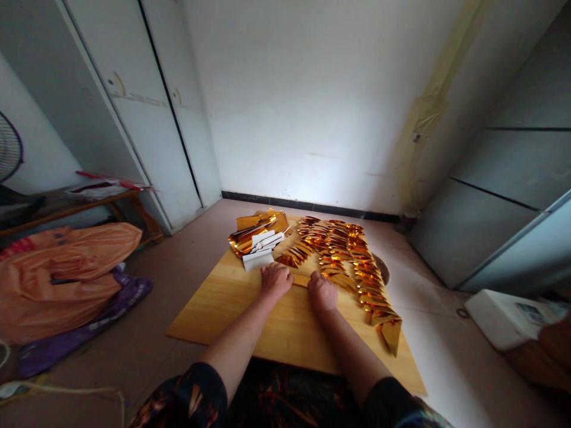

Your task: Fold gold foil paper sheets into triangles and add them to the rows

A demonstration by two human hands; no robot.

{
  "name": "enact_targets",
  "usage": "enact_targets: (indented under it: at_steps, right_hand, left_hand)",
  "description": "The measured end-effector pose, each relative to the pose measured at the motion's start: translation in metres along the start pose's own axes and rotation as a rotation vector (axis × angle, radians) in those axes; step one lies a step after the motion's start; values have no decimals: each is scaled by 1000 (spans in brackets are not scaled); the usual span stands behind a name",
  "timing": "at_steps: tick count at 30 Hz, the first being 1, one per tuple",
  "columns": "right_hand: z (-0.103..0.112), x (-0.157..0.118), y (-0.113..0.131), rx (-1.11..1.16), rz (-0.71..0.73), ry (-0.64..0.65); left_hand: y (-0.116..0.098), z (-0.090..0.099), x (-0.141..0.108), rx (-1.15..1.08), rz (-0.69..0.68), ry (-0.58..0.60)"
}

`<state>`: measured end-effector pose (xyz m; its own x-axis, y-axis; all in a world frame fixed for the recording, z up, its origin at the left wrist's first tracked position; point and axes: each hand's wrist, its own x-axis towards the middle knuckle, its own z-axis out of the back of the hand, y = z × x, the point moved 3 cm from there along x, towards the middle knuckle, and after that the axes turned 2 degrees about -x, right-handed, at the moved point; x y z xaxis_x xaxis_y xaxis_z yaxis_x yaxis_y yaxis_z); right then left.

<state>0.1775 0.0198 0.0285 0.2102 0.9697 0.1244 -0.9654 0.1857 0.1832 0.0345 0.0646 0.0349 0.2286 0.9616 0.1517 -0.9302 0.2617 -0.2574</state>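
A narrow folded strip of gold foil paper (300,280) stretches between my two hands on the wooden board (223,300). My left hand (276,280) is closed on its left end, the fingers curled. At the other end my right hand (323,291) is closed too, its fingertips partly hidden. Beyond the left hand lie a white paper piece (257,260) and a pile of loose gold foil sheets (243,224). Folded gold foil pieces (363,276) stand in overlapping rows beyond and to the right of my right hand, with a shorter row (295,254) just past the strip.
Orange and purple bags (66,279) lie on the floor at left, near a wooden bench (134,205) and a fan (9,148). A pale cabinet (147,107) and the white wall stand behind. At right are a grey refrigerator-like unit (491,208) and a white box (504,315).
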Motion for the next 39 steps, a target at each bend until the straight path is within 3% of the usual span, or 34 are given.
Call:
enact_targets:
  at_steps: [10, 15, 19, 24, 30, 39]
  right_hand:
    - [-1, -2, 1, -63, 49, -54]
    - [-2, -5, -2, -89, 69, -58]
    - [3, -8, -8, -52, 60, -43]
    - [3, -10, -17, 25, 120, -68]
    - [-2, 2, -24, 91, 263, -74]
    - [5, 3, -42, 490, 189, -116]
  left_hand:
    - [-2, 1, 1, 23, -13, -6]
    - [-2, 1, -3, 21, -15, -81]
    - [-8, -2, -5, 23, -224, -159]
    - [-10, -16, -2, -35, -480, -77]
    - [-5, -19, -18, -45, -517, -56]
    - [-10, -7, -40, 25, -519, -88]
